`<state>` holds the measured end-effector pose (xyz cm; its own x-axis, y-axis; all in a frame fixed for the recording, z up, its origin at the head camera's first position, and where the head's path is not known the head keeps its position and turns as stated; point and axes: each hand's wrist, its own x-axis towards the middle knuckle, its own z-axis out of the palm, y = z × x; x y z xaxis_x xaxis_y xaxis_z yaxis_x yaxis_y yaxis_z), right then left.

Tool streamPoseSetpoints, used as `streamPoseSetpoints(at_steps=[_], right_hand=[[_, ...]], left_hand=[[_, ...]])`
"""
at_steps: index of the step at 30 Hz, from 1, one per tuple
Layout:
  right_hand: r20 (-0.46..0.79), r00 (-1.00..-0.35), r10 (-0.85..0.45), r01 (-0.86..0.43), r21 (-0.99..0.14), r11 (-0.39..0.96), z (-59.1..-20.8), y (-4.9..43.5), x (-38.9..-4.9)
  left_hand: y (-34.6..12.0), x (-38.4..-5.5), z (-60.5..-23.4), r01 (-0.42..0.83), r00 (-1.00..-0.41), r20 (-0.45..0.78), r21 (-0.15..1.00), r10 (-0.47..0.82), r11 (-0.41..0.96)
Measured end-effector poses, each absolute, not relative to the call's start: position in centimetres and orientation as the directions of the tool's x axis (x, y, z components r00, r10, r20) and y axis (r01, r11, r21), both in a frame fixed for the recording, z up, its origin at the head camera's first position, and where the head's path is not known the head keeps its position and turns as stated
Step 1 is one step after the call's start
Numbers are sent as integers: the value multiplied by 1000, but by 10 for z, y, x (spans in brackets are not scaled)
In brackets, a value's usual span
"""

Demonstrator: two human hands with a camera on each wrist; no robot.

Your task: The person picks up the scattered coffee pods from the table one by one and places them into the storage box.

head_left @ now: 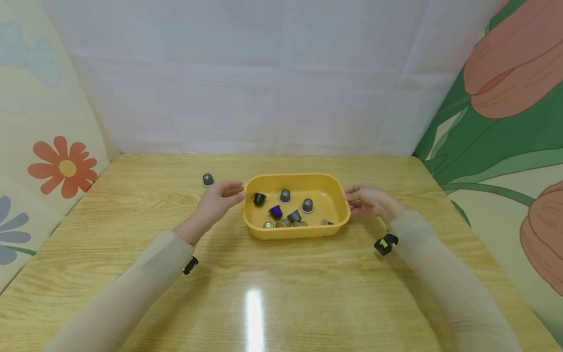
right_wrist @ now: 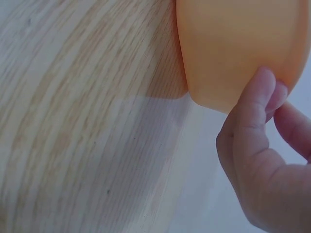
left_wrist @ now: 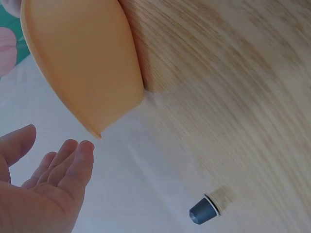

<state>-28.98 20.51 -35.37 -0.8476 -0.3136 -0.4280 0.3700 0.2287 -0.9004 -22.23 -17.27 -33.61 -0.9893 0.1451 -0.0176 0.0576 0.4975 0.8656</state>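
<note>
A yellow plastic tub (head_left: 296, 233) sits on the wooden table with several coffee capsules in it, among them a purple capsule (head_left: 275, 211) and a black capsule (head_left: 259, 198). My left hand (head_left: 220, 198) is beside its left end, fingers extended; the left wrist view shows a small gap between those fingertips and the rim. At the opposite end, my right hand (head_left: 371, 199) grips the tub, fingers bent against the outer wall and thumb by the rim. A dark grey capsule (head_left: 208, 179) stands on the table behind my left hand.
The wooden table (head_left: 281, 274) extends around the tub. A white cloth (head_left: 246, 98) hangs along the back edge. Panels with painted flowers (head_left: 66, 168) flank both sides. A black wrist strap (head_left: 386, 243) is on my right sleeve, another on the left.
</note>
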Motion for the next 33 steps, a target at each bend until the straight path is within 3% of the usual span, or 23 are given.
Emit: streamPoseSetpoints(at_steps=[33], right_hand=[[-427, -846, -319, 374, -902, 216, -356, 205, -290]], left_hand=[[-211, -228, -343, 78, -997, 46, 750, 65, 657]])
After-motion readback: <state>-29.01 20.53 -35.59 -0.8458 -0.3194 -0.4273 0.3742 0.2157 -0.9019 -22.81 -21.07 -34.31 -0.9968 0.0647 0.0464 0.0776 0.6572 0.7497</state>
